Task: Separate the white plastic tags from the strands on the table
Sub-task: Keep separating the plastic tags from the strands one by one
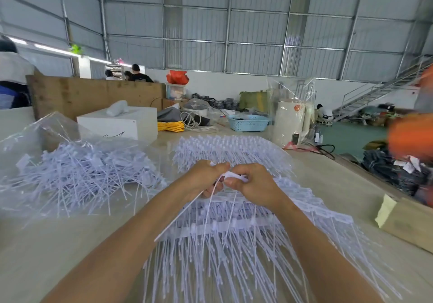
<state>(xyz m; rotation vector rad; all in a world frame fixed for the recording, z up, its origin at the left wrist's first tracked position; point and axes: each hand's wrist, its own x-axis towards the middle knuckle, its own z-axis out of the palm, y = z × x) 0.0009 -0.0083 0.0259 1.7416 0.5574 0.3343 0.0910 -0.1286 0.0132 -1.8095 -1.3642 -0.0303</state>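
Both my hands meet above the middle of the table. My left hand (208,177) grips a long white strand (180,216) that slants down toward me. My right hand (251,185) pinches a white plastic tag (234,175) between thumb and fingers, right beside the left hand. Under my hands lies a big sheet of joined white strands (234,244) fanning toward me. A second fan of strands (225,150) lies just beyond my hands. At the left, a loose heap of separated tags and strands (77,173) rests on a clear plastic bag.
A white box (121,122) stands behind the heap, with a yellow cord coil (171,126) and a blue basket (248,122) farther back. A cardboard box (403,220) sits at the right table edge. An orange-sleeved person (410,136) is at the right.
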